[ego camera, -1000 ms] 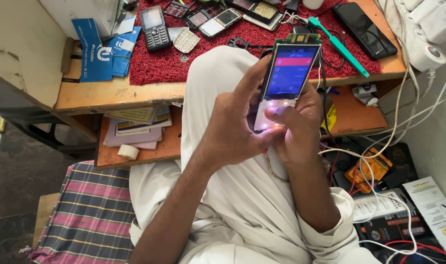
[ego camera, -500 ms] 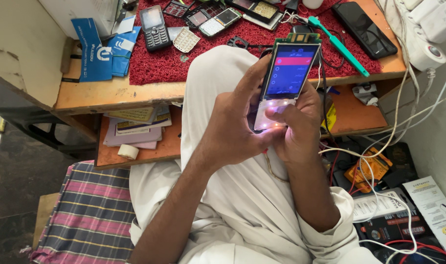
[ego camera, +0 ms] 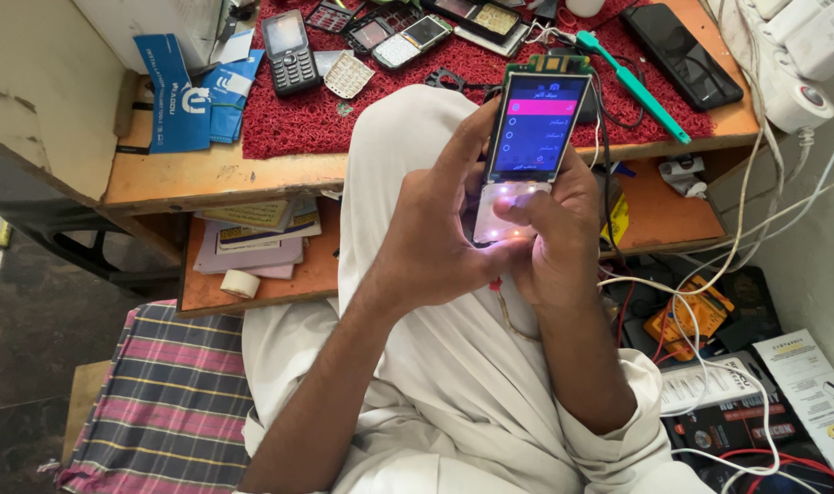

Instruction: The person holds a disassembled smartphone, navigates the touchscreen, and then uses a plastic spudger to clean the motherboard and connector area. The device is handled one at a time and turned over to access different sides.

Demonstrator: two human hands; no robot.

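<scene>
Both hands, left hand (ego camera: pixel 426 247) and right hand (ego camera: pixel 554 242), grip a lit, caseless phone (ego camera: pixel 527 146) above the lap, its screen on and the right thumb on the keypad.

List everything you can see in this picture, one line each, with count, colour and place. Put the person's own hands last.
Bare phone with lit screen: one, blue and pink display, held above the lap.
Black keypad phone: one, on the red mat.
Red bristly mat: one, covering the desk top.
Black slab smartphone: one, at the mat's right end.
Green-handled tool: one, lying aslant on the mat.
Loose white keypad: one, beside the keypad phone.
Blue card packets: a few, desk's left edge.
Roll of pale tape: one, lower shelf.
Checked cloth: one, purple and grey, lower left.
Left hand: grip on the phone's left side.
Right hand: thumb on the lit keypad.
</scene>
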